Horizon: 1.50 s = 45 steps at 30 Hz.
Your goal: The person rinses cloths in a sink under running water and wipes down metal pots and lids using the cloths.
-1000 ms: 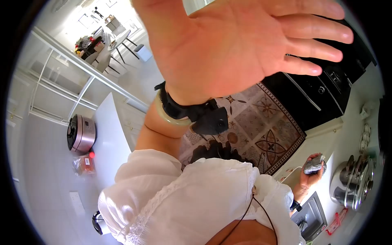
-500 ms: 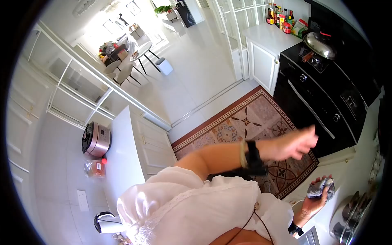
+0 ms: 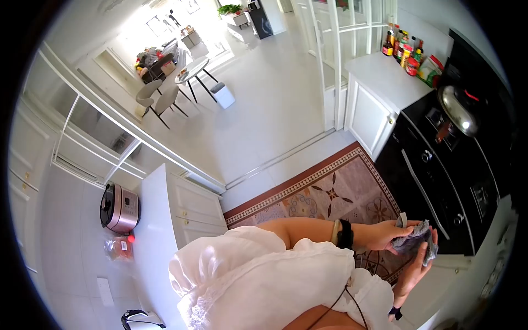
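Observation:
A crumpled grey cloth (image 3: 412, 241) is held between both hands at the right, over the edge of the patterned mat and in front of the stove. A pale loop or tag sticks up from its near-left edge. My left hand (image 3: 388, 235), with a black band on the wrist, reaches across from the left and is closed on the cloth's left side. From below, my right hand (image 3: 419, 266) grips the right side, fingers behind it and thumb in front. Folds hide some fingertips.
A black stove (image 3: 434, 165) with a lidded pan (image 3: 457, 110) stands right. Sauce bottles (image 3: 404, 47) are on the white cabinet beside it. A patterned mat (image 3: 330, 192) covers the floor. At left, a rice cooker (image 3: 120, 208) sits on a white counter (image 3: 157, 220).
My left hand has come down and right to grip the cloth, which only my right hand held before. My right hand has moved up and slightly left with it. The view has shifted.

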### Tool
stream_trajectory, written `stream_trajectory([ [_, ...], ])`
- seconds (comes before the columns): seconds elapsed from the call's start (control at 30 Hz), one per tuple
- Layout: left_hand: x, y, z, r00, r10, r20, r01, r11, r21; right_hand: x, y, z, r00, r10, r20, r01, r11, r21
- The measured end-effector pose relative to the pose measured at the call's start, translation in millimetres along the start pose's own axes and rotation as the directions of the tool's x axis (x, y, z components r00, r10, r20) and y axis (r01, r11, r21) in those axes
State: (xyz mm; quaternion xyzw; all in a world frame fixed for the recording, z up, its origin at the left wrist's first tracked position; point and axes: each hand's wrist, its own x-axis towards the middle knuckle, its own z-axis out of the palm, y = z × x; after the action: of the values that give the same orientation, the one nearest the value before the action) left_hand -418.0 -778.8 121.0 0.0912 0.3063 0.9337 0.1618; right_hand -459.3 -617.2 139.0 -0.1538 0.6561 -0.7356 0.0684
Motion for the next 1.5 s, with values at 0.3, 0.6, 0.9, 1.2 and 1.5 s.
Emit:
stream_trajectory([
  [0.3,18.8,51.8,-93.3,0.996,0.003,-0.092,0.016,0.979,0.204,46.4,54.5,28.2,0.988,0.152,-0.024,-0.152,0.941,-0.303],
  [0.6,64.6,47.4,-101.0,0.943,-0.028,-0.331,-0.055,0.970,-0.237,97.5,55.4,73.9,0.957,0.072,0.281,-0.008,0.975,-0.223],
  [0.9,95.0,100.7,-139.4,0.922,-0.074,-0.380,-0.097,0.906,-0.413,186.0,68.9,94.2,0.982,-0.038,0.184,0.079,0.972,-0.222],
  [1.2,133.4,161.3,-180.1,0.987,-0.012,-0.163,0.001,0.998,-0.065,221.6,133.6,98.8,0.962,0.265,-0.067,-0.259,0.962,0.088],
  [1.5,172.6,157.4,-166.8,0.995,0.086,-0.050,-0.003,0.527,0.850,199.0,86.3,134.5,0.840,0.381,-0.386,-0.086,0.796,0.599],
])
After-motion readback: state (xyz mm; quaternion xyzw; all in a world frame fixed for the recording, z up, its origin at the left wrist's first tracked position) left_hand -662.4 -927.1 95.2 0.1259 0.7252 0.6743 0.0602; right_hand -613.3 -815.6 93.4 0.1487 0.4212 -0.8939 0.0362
